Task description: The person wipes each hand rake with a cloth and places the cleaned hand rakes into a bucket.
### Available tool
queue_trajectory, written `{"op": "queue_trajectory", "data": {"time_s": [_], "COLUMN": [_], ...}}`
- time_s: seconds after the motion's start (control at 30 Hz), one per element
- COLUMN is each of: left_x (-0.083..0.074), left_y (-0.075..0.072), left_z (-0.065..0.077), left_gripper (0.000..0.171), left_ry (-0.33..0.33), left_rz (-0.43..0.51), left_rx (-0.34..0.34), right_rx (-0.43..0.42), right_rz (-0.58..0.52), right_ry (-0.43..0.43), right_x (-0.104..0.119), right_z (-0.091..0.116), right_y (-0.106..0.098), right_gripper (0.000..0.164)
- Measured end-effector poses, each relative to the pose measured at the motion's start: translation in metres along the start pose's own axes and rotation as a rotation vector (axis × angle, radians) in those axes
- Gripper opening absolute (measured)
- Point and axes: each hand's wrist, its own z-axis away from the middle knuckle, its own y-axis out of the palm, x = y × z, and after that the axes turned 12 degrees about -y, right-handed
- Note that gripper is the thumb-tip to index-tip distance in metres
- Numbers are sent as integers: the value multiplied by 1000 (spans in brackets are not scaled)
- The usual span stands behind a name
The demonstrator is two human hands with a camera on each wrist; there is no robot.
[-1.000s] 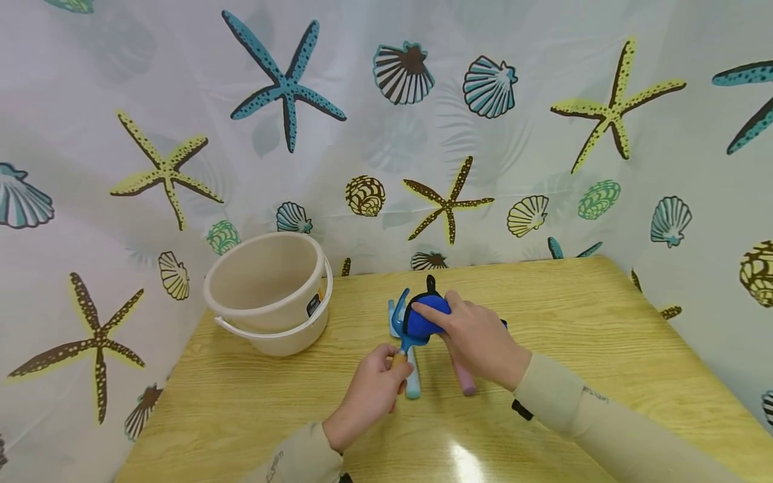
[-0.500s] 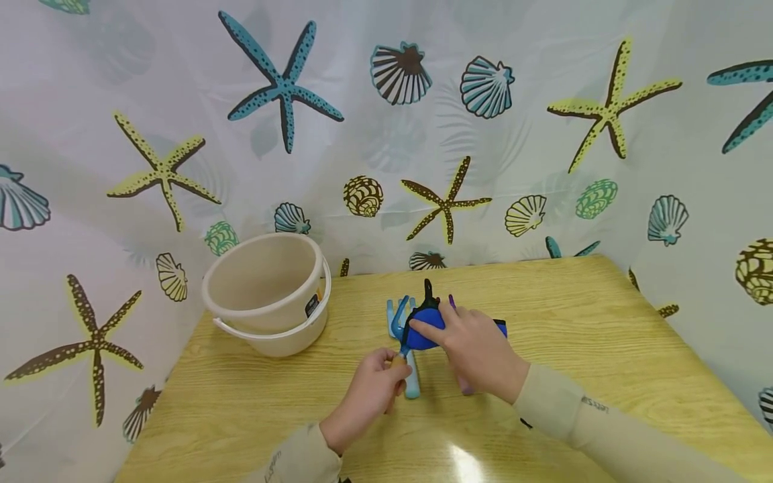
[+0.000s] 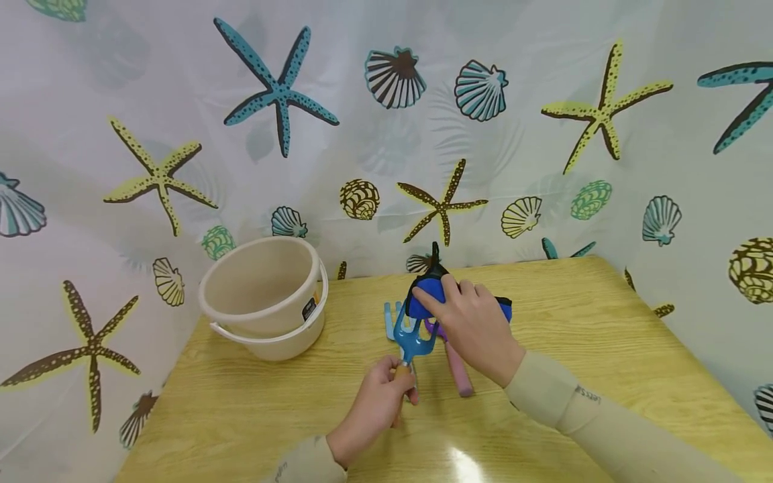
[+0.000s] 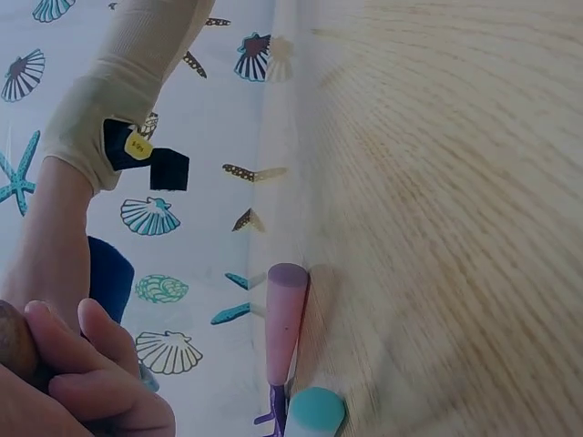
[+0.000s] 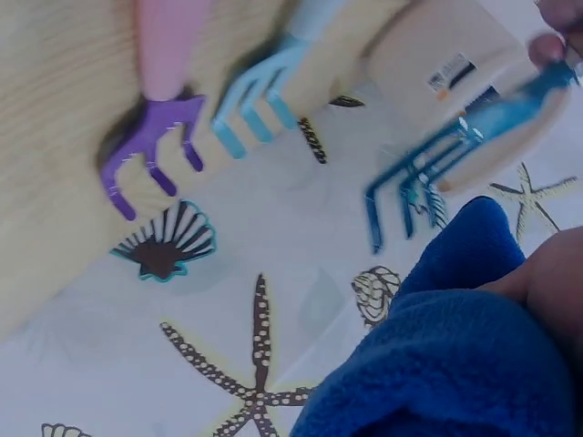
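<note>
My left hand grips the wooden handle of a blue hand rake, whose tines point away from me above the table. In my right hand is a blue cloth with black edging and a black loop. The cloth covers part of the tines in the head view; in the right wrist view, its fuzzy blue side appears beside them with a gap. Beneath lie a purple hand rake with a pink handle and a light blue hand rake, partly hidden in the head view.
A cream bucket with a white handle stands at the left back of the wooden table. Behind the table hangs a white curtain printed with starfish and shells.
The right hand and cloth have risen away from the rake's head toward the tine ends. The rake has turned, so its tines now face up and spread to view. The left hand keeps its grip.
</note>
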Motion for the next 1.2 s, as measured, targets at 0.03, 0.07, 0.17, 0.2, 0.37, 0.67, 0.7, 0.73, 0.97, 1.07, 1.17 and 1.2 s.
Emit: {"op": "queue_trajectory", "data": {"time_s": [0.03, 0.07, 0.17, 0.2, 0.37, 0.67, 0.7, 0.73, 0.97, 1.07, 1.17, 1.2], "left_x": [0, 0, -3, -4, -6, -3, -3, -2, -3, -3, -2, -1], "left_y": [1, 2, 3, 2, 2, 6, 8, 9, 15, 15, 15, 14], "left_z": [1, 2, 5, 6, 6, 3, 5, 7, 11, 11, 12, 12], "left_gripper": [17, 17, 17, 18, 18, 15, 14, 15, 16, 17, 15, 15], "left_ry": [-5, -8, -11, -10, -1, 6, 11, 19, 28, 32, 34, 26], "left_rz": [0, -1, 0, 4, 11, -12, -28, -47, -77, -41, -14, -12], "left_rx": [4, 8, 6, 3, 12, -13, -15, -18, -52, -58, -50, -46], "right_rx": [-12, -24, -21, -8, 25, 71, 77, 76, 13, 22, 28, 34], "right_rz": [1, -4, -26, -41, -159, -277, -258, -240, -70, -23, -45, -61], "right_ry": [2, -2, -62, -88, -142, -105, -95, -87, -86, -76, -46, -42], "right_x": [1, 2, 10, 14, 26, 23, 22, 20, 8, 4, 1, 0], "right_z": [-2, -4, -7, -8, -5, -4, -5, -6, -16, -19, -19, -18], "right_y": [-2, -4, -5, -5, -7, -11, -9, -7, -3, -4, -6, -7], "right_gripper": [54, 54, 54, 54, 55, 56, 55, 54, 43, 46, 51, 52]}}
